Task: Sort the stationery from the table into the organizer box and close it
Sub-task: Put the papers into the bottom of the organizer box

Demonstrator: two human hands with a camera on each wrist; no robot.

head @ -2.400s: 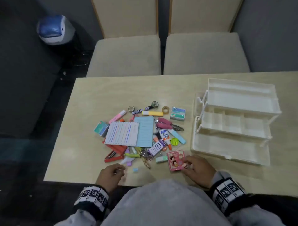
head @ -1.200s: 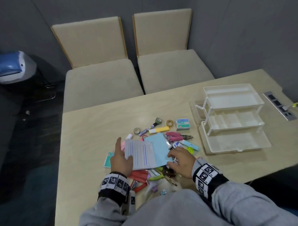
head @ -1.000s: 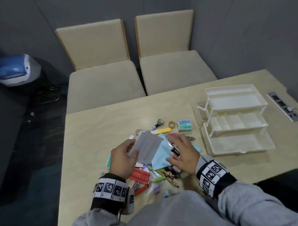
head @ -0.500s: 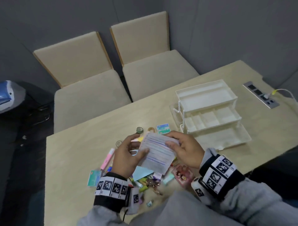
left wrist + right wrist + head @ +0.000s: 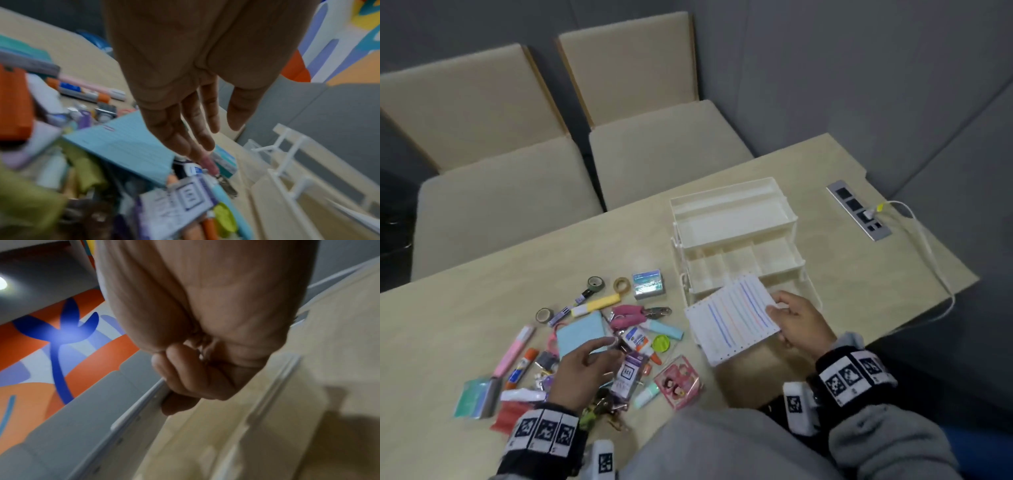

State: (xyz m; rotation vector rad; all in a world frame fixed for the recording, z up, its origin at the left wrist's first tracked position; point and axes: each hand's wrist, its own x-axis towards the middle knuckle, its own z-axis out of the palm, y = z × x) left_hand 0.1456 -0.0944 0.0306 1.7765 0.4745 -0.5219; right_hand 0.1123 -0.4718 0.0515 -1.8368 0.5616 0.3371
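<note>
My right hand (image 5: 803, 323) pinches a lined card pad (image 5: 732, 318) by its edge, holding it over the lowest tray of the open organizer box (image 5: 736, 236), which stands at 1 o'clock on the tabletop (image 5: 465, 315). My left hand (image 5: 582, 370) hovers, fingers loosely spread and holding nothing, over the stationery pile at 10 o'clock, just above a blue notepad (image 5: 582, 334).

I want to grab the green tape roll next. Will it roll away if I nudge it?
Probably not: the green tape roll lies flat on its side on the table. It looks small and hollow, so likely light, and a push would probably slide it. Stood on edge, it could roll.
</note>
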